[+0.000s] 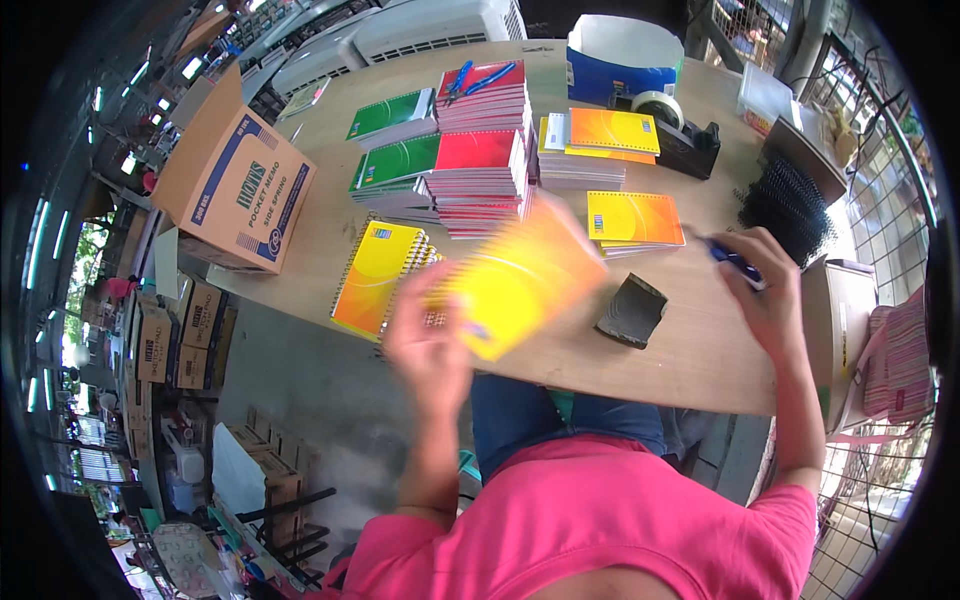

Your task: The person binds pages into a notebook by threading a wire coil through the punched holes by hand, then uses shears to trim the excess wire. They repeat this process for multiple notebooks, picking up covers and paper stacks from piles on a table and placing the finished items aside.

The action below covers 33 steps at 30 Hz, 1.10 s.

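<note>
My left hand (428, 335) is closed on a yellow-and-orange memo notebook (525, 275), tilted above the table's front part and smeared by motion. Just left of that hand, spiral-bound yellow notebooks (380, 275) lie in a row. My right hand (765, 285) grips a slim tool with a dark blue handle (738, 264); blur hides its exact kind. Its thin tip points toward a small stack of yellow-and-orange notebooks (635, 218). Between my hands sits a dark, worn block (634, 311). Farther right is a heap of black spiral binding coils (785, 208).
Stacks of red notebooks (478, 185) and green notebooks (395, 165) stand at the table's middle, with blue-handled pliers (480, 82) on top. A taller yellow stack (595, 150) is beside a black tape dispenser (685, 140). An open cardboard box (240, 190) stands at the left edge.
</note>
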Each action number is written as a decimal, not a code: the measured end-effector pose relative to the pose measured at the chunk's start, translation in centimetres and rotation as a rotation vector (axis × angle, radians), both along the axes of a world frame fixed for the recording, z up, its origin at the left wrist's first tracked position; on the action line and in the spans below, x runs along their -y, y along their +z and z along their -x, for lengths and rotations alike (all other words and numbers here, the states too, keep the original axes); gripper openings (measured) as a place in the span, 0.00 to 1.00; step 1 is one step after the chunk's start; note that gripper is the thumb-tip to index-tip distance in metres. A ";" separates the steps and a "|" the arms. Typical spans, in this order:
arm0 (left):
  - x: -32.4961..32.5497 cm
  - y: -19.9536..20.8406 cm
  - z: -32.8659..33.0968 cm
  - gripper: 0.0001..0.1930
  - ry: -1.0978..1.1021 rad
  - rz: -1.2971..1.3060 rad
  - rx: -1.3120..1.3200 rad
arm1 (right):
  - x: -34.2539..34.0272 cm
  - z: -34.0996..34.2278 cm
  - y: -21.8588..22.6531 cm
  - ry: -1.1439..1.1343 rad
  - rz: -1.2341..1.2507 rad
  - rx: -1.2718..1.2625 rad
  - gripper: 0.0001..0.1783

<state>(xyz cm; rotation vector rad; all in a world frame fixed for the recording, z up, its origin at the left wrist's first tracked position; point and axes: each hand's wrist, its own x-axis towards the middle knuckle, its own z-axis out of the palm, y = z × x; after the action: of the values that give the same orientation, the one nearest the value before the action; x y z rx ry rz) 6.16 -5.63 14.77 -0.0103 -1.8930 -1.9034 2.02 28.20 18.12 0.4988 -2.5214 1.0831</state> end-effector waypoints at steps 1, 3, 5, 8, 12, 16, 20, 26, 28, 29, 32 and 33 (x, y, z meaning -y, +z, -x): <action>2.6 1.4 -0.3 0.17 0.181 0.113 -0.103 | -1.4 -0.3 -0.4 -0.109 0.046 0.050 0.13; 6.9 3.4 -0.5 0.14 0.470 0.193 -0.188 | -3.8 -0.8 -2.8 -0.269 -0.097 0.089 0.13; 10.6 2.3 0.0 0.14 0.537 0.238 -0.084 | -6.0 -1.7 -6.6 -0.381 -0.141 0.064 0.14; 12.6 0.6 0.1 0.15 0.629 0.501 0.039 | -8.4 -2.7 -11.9 -0.467 -0.226 0.087 0.14; 13.3 0.3 -0.4 0.16 0.620 0.701 0.270 | -7.7 -3.4 -13.8 -0.497 -0.468 -0.051 0.23; 13.8 -0.4 -0.6 0.16 0.603 0.791 0.266 | 0.5 -3.6 -11.2 -0.101 -0.283 0.031 0.42; 8.5 1.5 -0.4 0.18 0.627 0.785 -0.216 | 3.5 -2.3 -13.2 0.025 -0.295 0.026 0.38; -5.4 -4.9 7.3 0.22 -0.207 0.261 0.260 | -5.9 -1.4 -9.7 -0.037 -0.302 0.119 0.25; -7.3 -11.0 14.6 0.27 -0.116 0.330 0.284 | -7.7 3.2 -10.6 -0.252 -0.235 0.125 0.18; -8.3 -12.4 17.3 0.28 -0.077 0.368 0.333 | -9.3 5.7 -12.5 -0.389 -0.280 0.101 0.15; -10.8 -10.9 20.3 0.28 -0.278 0.639 0.588 | -10.8 8.2 -14.9 -0.602 -0.638 0.089 0.14; -10.9 -11.0 20.4 0.26 -0.233 0.614 0.552 | -10.4 8.5 -15.3 -0.609 -0.702 0.097 0.14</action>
<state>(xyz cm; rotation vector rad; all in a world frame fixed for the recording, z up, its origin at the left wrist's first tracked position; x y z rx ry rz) -14.22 5.29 3.76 0.1186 -2.9035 -1.4685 -6.50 38.63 2.86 -0.1782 -2.7986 -0.0081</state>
